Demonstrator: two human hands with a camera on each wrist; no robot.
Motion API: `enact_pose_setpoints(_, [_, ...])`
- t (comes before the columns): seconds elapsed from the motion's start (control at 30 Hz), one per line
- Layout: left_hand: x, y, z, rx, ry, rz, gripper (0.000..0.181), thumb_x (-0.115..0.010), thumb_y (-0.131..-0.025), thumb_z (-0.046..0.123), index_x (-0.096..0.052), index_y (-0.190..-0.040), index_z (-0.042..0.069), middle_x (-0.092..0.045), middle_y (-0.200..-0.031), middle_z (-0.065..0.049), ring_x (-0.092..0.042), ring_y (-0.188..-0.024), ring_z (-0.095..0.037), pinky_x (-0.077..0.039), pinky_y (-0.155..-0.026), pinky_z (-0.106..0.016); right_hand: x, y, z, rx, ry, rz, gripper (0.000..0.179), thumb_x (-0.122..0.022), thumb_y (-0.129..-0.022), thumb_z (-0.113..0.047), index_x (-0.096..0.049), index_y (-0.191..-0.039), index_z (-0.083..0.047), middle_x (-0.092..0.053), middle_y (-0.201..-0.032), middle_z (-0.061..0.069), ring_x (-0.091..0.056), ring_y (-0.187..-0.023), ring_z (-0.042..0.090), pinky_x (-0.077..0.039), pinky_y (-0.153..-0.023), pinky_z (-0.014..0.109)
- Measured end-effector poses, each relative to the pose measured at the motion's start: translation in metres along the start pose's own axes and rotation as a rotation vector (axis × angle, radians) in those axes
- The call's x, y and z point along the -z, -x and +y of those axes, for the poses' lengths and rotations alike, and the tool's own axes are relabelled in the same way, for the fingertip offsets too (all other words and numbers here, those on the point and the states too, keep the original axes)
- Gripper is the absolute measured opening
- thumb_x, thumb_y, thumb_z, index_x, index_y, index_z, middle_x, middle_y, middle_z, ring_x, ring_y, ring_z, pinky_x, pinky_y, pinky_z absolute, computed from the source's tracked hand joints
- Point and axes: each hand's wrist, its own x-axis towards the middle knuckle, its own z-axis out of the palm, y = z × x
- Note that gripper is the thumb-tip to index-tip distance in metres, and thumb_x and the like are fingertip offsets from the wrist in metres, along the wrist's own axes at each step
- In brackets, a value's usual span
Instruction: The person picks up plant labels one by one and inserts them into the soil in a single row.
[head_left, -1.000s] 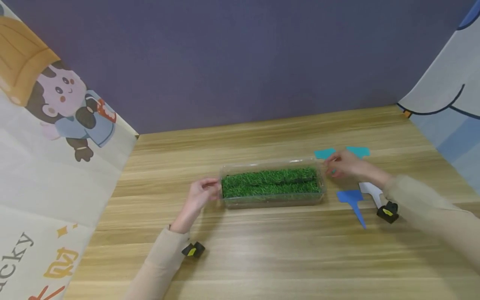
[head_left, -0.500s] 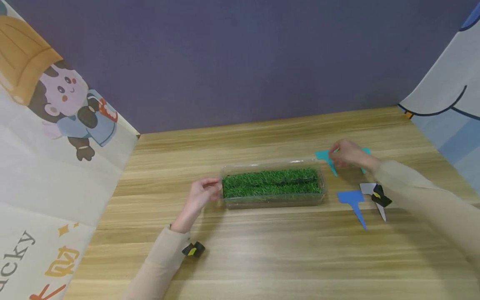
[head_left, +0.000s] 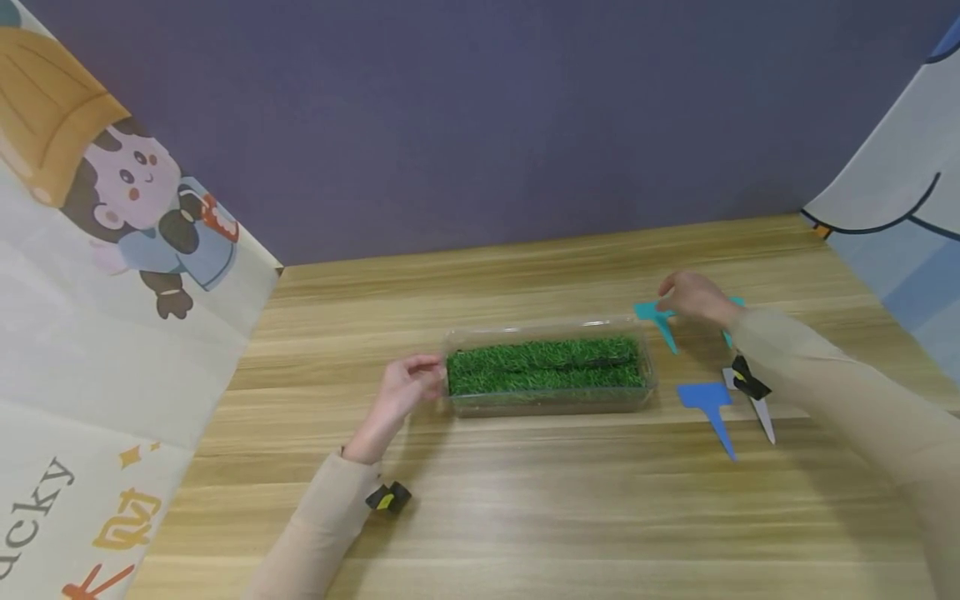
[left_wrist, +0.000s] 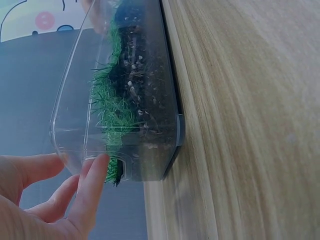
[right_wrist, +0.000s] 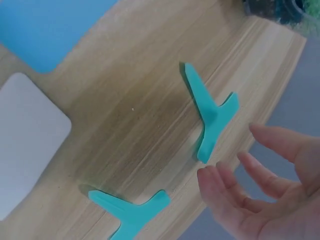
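A clear plastic box (head_left: 551, 408) with green artificial grass (head_left: 543, 367) over dark soil stands mid-table. At its left end, my left hand (head_left: 405, 387) rests fingertips against the end wall and rim; the left wrist view shows those fingers (left_wrist: 89, 190) fairly straight. My right hand (head_left: 697, 297) hovers over two turquoise T-shaped plant labels, with nothing in its relaxed fingers (right_wrist: 220, 192). One turquoise label (right_wrist: 212, 117) lies just beyond the fingertips. The other turquoise label (right_wrist: 132, 212) lies farther right and is partly hidden by the hand and sleeve in the head view.
Nearer the front lie a blue plant label (head_left: 707, 398) and a white plant label (head_left: 761, 412), the white one partly covered by a black wrist camera mount (head_left: 750, 381). A dark panel (head_left: 510, 125) stands along the back edge, with printed sheets at both sides.
My right hand has moved away from the box's right end, back and to the right, uncovering the left turquoise label. My left hand and the box have stayed in place.
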Motion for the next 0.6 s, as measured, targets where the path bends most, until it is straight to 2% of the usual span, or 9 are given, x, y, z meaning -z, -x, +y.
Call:
enact_pose_setpoints(0.2, [0.0, 0.0, 0.0, 0.001, -0.008, -0.001, 0.031, -0.055, -0.082, -0.001, -0.053, -0.113, -0.007, -0.058, -0.101, -0.02, -0.06, -0.081, -0.022, -0.055, -0.073, -0.031, 0.0, -0.008, 0.001, -0.012, 0.016, -0.013, 0.048, -0.053, -0.083, -0.013, -0.041, -0.116, 0.019, -0.039, -0.12, 0.037, -0.038, -0.106, 0.05, -0.037, -0.088, 0.058])
enact_pose_setpoints(0.5, [0.0, 0.0, 0.002, 0.023, -0.001, -0.006, 0.032, -0.055, -0.082, -0.001, -0.053, -0.114, -0.006, -0.057, -0.102, -0.021, -0.06, -0.084, -0.027, -0.054, -0.075, -0.031, -0.002, -0.018, 0.003, -0.052, 0.038, -0.052, 0.053, -0.059, -0.078, -0.016, -0.04, -0.113, 0.02, -0.04, -0.116, 0.038, -0.039, -0.105, 0.05, -0.038, -0.089, 0.056])
enact_pose_setpoints(0.6, [0.0, 0.0, 0.001, 0.024, 0.001, -0.002, 0.032, -0.055, -0.082, -0.002, -0.053, -0.113, -0.007, -0.057, -0.102, -0.021, -0.06, -0.085, -0.028, -0.054, -0.074, -0.031, -0.003, -0.019, 0.002, -0.065, 0.037, -0.064, 0.052, -0.059, -0.078, -0.016, -0.041, -0.11, 0.021, -0.042, -0.113, 0.038, -0.042, -0.101, 0.049, -0.041, -0.086, 0.053])
